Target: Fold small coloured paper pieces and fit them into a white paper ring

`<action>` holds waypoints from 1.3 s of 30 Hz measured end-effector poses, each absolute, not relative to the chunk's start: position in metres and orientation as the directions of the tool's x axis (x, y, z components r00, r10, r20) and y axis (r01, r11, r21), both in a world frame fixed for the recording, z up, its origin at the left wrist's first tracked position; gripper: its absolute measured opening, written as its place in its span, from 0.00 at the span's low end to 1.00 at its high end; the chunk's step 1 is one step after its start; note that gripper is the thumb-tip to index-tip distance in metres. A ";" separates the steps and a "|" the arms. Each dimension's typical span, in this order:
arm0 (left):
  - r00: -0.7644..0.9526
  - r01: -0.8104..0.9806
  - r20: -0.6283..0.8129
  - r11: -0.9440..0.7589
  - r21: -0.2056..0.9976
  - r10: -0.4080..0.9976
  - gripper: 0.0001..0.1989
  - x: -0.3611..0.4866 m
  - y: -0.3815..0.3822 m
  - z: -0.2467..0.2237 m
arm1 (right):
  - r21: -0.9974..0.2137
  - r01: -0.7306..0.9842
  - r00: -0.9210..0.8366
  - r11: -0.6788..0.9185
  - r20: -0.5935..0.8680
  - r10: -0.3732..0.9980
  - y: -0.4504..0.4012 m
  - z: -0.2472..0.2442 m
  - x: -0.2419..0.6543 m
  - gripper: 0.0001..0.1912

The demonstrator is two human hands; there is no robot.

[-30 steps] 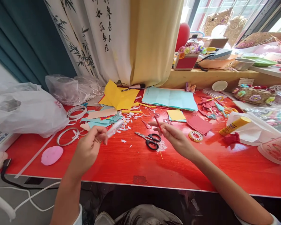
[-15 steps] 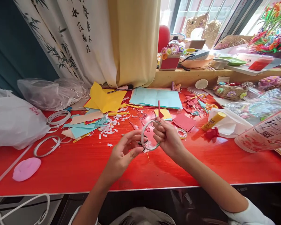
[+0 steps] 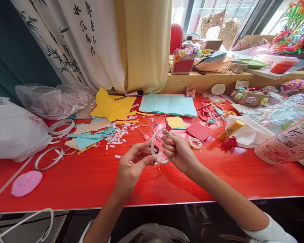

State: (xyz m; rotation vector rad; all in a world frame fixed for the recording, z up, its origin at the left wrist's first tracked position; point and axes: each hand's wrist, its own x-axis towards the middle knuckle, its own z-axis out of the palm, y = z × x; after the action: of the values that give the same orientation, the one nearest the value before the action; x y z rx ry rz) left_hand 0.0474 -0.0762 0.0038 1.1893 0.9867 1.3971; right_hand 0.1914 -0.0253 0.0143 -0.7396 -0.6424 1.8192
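The counter (image 3: 192,184) has a glossy red finish that throws back the light (like lacquer, by its shine). On it, the light-blue sheets (image 3: 169,106) and yellow sheet (image 3: 116,107) are matt, creased paper; the white bag (image 3: 16,133) is thin, crinkled plastic, cloudier than the clear bag (image 3: 44,103) beside it. The tape roll (image 3: 153,138) looks smooth, the curtain (image 3: 147,44) soft cloth, the glue stick (image 3: 231,130) smooth plastic, the basket (image 3: 257,97) roughly woven.
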 end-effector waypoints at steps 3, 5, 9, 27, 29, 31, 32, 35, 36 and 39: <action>-0.018 -0.210 0.141 -0.142 0.967 0.990 0.16 0.046 -0.075 0.001 | -0.743 -0.618 -0.246 -0.256 -0.127 0.961 -0.028 0.015 0.191 0.14; -0.014 -0.220 0.133 -0.133 0.966 0.991 0.15 0.045 -0.075 -0.001 | -0.758 -0.616 -0.231 -0.213 -0.085 0.969 -0.029 0.016 0.191 0.14; 0.001 -0.239 0.133 -0.129 0.962 0.991 0.16 0.044 -0.075 -0.003 | -0.780 -0.608 -0.192 -0.149 -0.037 0.981 -0.031 0.019 0.193 0.13; -0.029 -0.173 0.225 -0.226 0.958 0.974 0.11 0.043 -0.077 -0.002 | -0.872 -0.489 -0.062 -0.010 0.023 0.998 -0.038 0.033 0.198 0.11; -0.063 -0.131 0.211 -0.217 0.967 0.975 0.11 0.045 -0.078 0.002 | -0.893 -0.449 -0.064 0.019 0.053 0.997 -0.039 0.033 0.196 0.12; -0.100 -0.059 0.199 -0.205 0.977 0.975 0.13 0.047 -0.079 0.004 | -0.918 -0.393 -0.090 0.052 0.094 0.992 -0.040 0.032 0.194 0.13; -0.116 -0.012 0.193 -0.196 0.981 0.974 0.14 0.048 -0.079 0.005 | -0.928 -0.366 -0.113 0.061 0.109 0.988 -0.041 0.032 0.194 0.13; -0.164 0.092 0.175 -0.162 0.983 0.971 0.13 0.048 -0.079 0.002 | -0.939 -0.339 -0.188 0.062 0.133 0.973 -0.041 0.031 0.194 0.12; -0.182 0.088 0.172 -0.158 0.983 0.968 0.11 0.047 -0.079 0.001 | -0.935 -0.350 -0.204 0.059 0.138 0.969 -0.040 0.031 0.194 0.11; -0.227 0.009 0.174 -0.176 0.984 0.958 0.07 0.044 -0.077 -0.002 | -0.918 -0.388 -0.194 0.083 0.170 0.966 -0.037 0.030 0.196 0.10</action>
State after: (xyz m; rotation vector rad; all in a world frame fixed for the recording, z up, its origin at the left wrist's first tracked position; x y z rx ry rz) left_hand 0.0441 -0.0772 -0.0025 1.2145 1.2792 1.5173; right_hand 0.1960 -0.0366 0.0300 -0.7110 -1.1300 1.4302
